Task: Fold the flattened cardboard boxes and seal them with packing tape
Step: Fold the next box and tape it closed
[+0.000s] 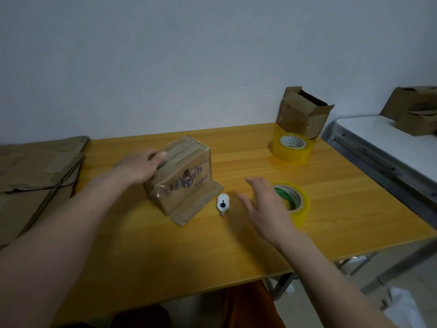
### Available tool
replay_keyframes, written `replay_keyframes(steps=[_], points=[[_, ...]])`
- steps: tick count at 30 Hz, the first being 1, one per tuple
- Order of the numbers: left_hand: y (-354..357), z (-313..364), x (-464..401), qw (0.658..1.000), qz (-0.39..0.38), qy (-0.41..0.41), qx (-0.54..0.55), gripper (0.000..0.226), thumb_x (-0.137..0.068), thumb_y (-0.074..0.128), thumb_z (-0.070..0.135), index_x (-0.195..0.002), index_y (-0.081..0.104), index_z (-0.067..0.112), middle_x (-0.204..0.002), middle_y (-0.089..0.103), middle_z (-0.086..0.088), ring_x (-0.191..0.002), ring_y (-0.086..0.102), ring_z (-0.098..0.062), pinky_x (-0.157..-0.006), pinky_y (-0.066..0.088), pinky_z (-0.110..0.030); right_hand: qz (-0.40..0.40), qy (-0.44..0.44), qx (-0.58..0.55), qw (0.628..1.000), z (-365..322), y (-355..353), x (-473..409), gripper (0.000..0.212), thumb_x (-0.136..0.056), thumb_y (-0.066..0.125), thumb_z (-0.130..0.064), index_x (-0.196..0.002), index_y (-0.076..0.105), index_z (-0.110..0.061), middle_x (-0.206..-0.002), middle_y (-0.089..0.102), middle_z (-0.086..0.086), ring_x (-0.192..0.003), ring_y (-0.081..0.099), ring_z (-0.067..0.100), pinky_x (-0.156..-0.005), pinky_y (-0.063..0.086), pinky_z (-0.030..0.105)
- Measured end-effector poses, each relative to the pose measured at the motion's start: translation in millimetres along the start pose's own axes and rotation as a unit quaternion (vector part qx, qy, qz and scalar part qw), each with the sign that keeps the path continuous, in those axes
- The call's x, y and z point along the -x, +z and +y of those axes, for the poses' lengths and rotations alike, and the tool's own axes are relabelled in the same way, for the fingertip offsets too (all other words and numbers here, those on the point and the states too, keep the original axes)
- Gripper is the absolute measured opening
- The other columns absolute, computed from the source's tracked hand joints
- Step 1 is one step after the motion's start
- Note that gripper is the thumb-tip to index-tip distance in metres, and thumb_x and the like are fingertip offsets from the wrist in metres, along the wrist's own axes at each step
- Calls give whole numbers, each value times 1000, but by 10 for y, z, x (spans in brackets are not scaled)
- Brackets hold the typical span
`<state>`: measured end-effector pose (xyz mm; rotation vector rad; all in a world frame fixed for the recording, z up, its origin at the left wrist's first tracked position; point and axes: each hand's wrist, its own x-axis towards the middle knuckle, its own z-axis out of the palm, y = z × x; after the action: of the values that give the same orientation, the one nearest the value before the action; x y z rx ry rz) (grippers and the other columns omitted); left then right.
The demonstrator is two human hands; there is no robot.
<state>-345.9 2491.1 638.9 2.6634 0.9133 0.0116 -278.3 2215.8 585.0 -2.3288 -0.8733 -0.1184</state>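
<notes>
A small taped cardboard box (184, 176) stands on the yellow wooden table (179, 252), one flap lying flat toward me. My left hand (139, 165) rests on the box's left top edge with straight fingers. My right hand (264, 204) hovers open above the table, blurred, just left of a yellow tape roll (299, 208) and partly covering it. A small white cutter (223, 203) lies between the box and my right hand. A second tape roll (291, 147) sits farther back. Flattened cardboard boxes (37, 176) are stacked at the left.
An open folded box (303, 112) stands at the table's back right corner by the wall. More cardboard boxes (416, 110) sit on a white side table (387, 143) at the right. Table legs and floor show at the lower right.
</notes>
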Motion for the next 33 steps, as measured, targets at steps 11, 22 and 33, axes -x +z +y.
replay_keyframes(steps=[11, 22, 33], points=[[-60, -284, 740, 998, -30, -31, 47, 47, -98, 39, 52, -103, 68, 16, -99, 68, -3, -89, 62, -19, -77, 50, -35, -213, 130, -404, 880, -960, 302, -671, 48, -93, 41, -59, -105, 61, -16, -115, 65, 4, -107, 59, 21, -97, 43, 33], [539, -345, 674, 916, 151, 39, 370, 67, -95, 19, 58, -141, 48, 19, -160, 18, 6, -142, 20, -5, -111, 28, -15, -182, 79, -441, 875, -1226, 801, -782, 49, -97, 31, -58, -102, 66, -24, -111, 67, -1, -108, 62, 18, -101, 47, 42], [684, -548, 612, 841, 85, 172, 505, 88, -77, 30, 85, -137, 51, 23, -148, 23, 29, -123, 38, 19, -83, 46, -8, -77, -134, -315, 936, -730, 1337, -633, 53, -83, 44, -65, -126, 54, -37, -152, 31, -5, -139, 29, 9, -112, 31, 41]])
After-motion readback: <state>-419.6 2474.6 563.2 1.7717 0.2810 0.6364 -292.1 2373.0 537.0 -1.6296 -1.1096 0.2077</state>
